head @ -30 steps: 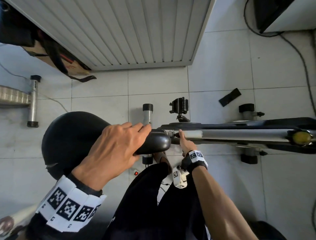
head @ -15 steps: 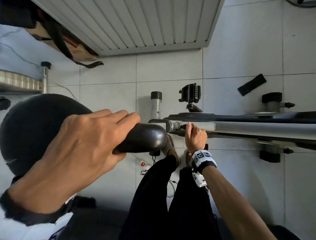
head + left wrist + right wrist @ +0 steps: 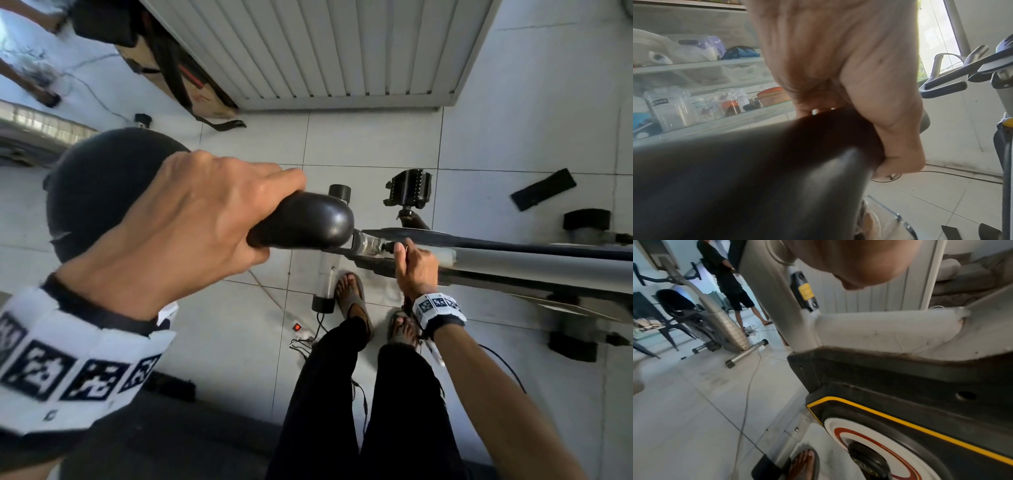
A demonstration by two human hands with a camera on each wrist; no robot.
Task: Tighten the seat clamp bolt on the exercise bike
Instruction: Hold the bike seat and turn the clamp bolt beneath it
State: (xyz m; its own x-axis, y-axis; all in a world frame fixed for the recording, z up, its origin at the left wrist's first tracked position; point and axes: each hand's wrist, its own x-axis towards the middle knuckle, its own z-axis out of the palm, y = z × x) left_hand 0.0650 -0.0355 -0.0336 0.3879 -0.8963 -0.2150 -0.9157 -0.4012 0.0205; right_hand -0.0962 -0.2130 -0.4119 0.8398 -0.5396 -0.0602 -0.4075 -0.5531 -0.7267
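Note:
The black saddle (image 3: 102,185) of the exercise bike fills the left of the head view. My left hand (image 3: 205,222) grips its nose (image 3: 318,219), fingers over the top and thumb underneath; in the left wrist view my thumb (image 3: 890,113) curls round the saddle (image 3: 756,178). Just right of the nose, the grey seat clamp (image 3: 366,241) carries a small black bolt knob (image 3: 388,245). My right hand (image 3: 414,265) is at that knob, thumb and curled fingers pinching it, against the grey frame tube (image 3: 531,263). The right wrist view shows only my palm (image 3: 849,264) above the frame (image 3: 879,331); fingers and knob are hidden there.
My sandalled feet (image 3: 352,298) stand beside the rear stabiliser bar (image 3: 329,270). A pedal (image 3: 407,192), a black strap piece (image 3: 543,188) and a power strip with cables (image 3: 298,327) lie on the tiled floor. Another bike (image 3: 715,321) and a person (image 3: 731,280) are behind.
My right hand slid left along the frame tube and closed on the bolt knob. My left hand has kept its grip on the saddle nose while my head has come closer.

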